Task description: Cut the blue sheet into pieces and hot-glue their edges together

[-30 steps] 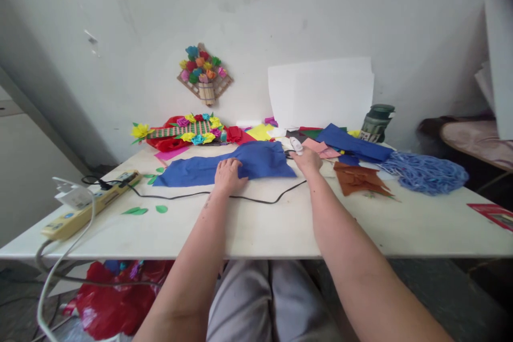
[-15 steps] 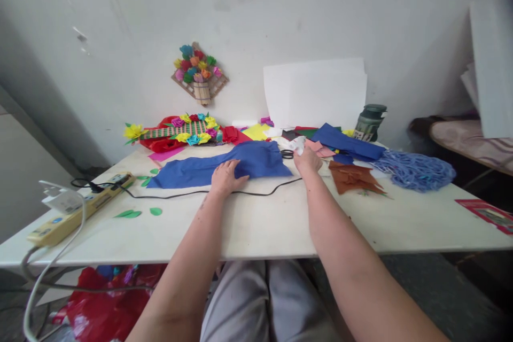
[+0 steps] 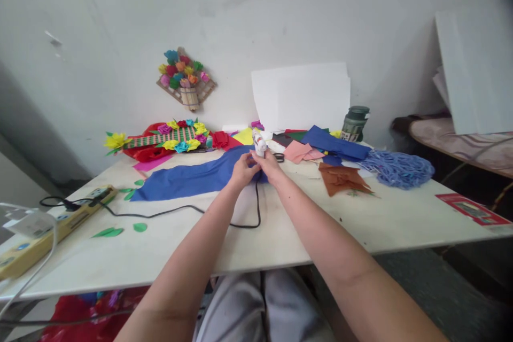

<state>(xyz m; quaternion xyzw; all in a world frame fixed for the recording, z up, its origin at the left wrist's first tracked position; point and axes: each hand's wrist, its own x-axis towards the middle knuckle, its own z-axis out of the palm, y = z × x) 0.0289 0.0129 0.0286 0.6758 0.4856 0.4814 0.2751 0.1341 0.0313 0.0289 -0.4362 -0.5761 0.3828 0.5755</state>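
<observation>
My two hands meet above the blue sheet (image 3: pixel 188 179) near the table's middle. In my right hand (image 3: pixel 271 165) is a white glue gun (image 3: pixel 259 145), held upright, with its black cord (image 3: pixel 172 211) hanging down and running left across the table. The fingers of my left hand (image 3: pixel 242 171) are curled against the gun's lower part and the edge of the blue sheet. What exactly the left fingers grip is hidden.
A yellow power strip (image 3: pixel 52 224) lies at the left edge. Green paper leaves (image 3: pixel 108 232), a flower craft (image 3: pixel 160 139), scissors (image 3: pixel 278 157), pink, brown (image 3: pixel 342 179) and blue papers, blue yarn (image 3: pixel 396 168), a green jar (image 3: pixel 355 124) and white sheets (image 3: pixel 300 96) sit on the white table (image 3: pixel 320 224).
My right hand lifted the glue gun from the table and brought it left over the blue sheet. My left hand rose off the sheet to meet it. The cord swung along.
</observation>
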